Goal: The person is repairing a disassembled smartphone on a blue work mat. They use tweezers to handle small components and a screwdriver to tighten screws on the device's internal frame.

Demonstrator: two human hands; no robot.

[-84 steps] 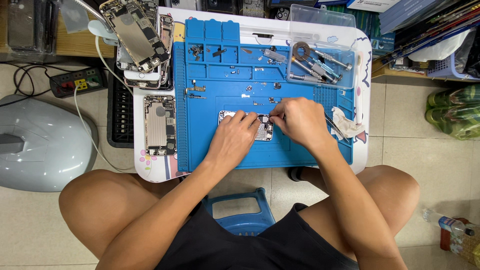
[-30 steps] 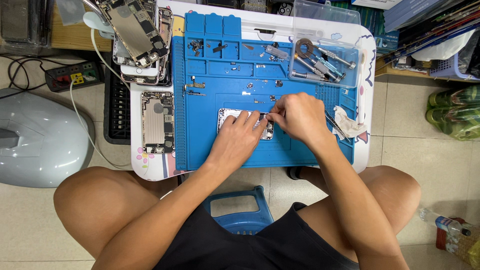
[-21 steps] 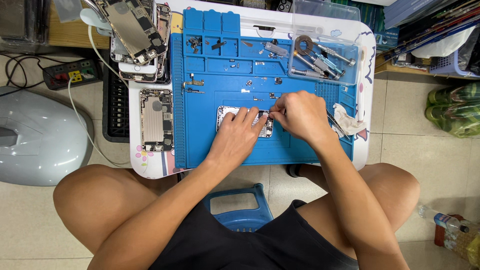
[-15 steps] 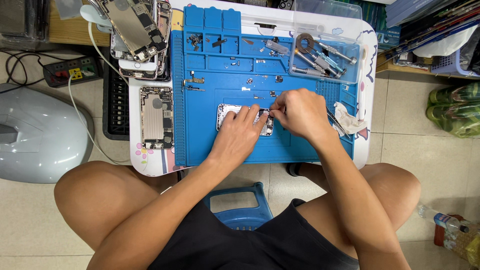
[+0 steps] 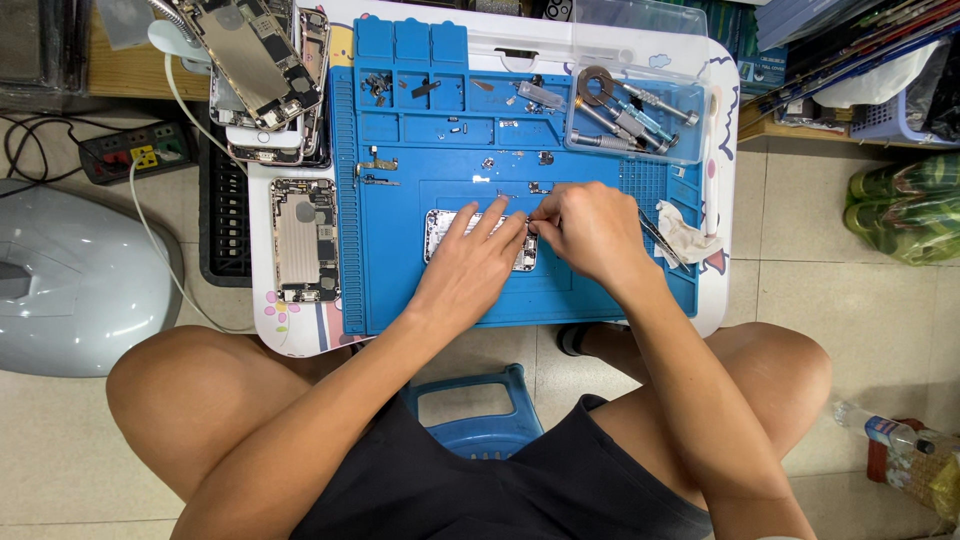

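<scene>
Both forearms reach forward from the knees and meet near the middle of the table. The left hand (image 5: 468,262) lies flat, palm down, fingers spread and pointing away. The right hand (image 5: 590,235) is curled, knuckles up (its fingertips pinched together), touching the left hand's fingertips.
</scene>
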